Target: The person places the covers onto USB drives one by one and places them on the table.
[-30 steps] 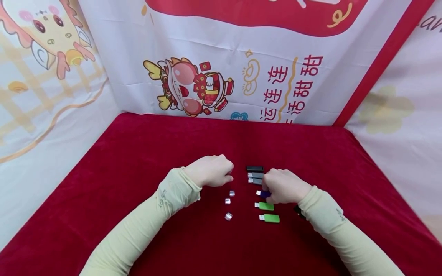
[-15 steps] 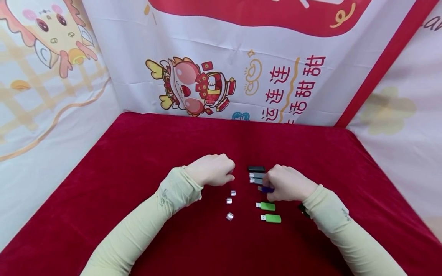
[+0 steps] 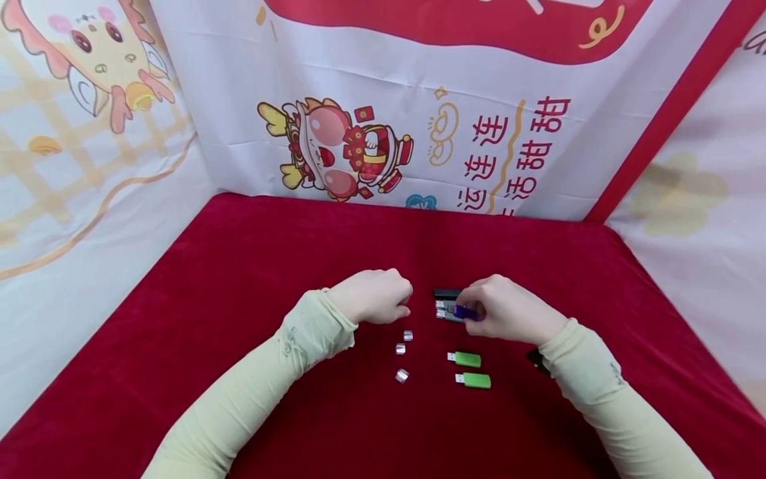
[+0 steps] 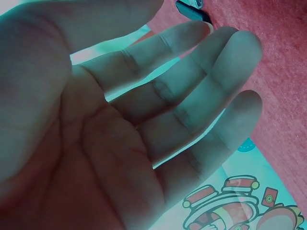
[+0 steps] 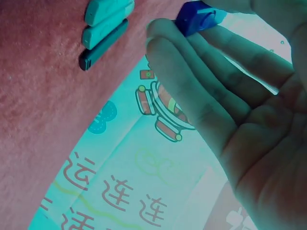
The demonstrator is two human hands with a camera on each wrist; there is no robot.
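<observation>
My right hand pinches a purple-blue USB stick between thumb and fingertips, its plug end pointing left. In the right wrist view the USB stick sits at the fingertips, partly hidden by the thumb. It overlaps two grey USB sticks in the head view, with a black USB stick just beyond them. My left hand hovers over the cloth with nothing in it, and the left wrist view shows its fingers loosely bent. Nearest to it lie small clear caps.
Two green USB sticks, the upper one and the lower one, lie nearer me in a column. A dark object is partly covered by the right wrist. Red cloth covers the table, with printed curtains behind.
The right hand has lifted the purple-blue USB stick from above the green ones and carried it away from me, to over the grey sticks. The left hand has stayed nearly still.
</observation>
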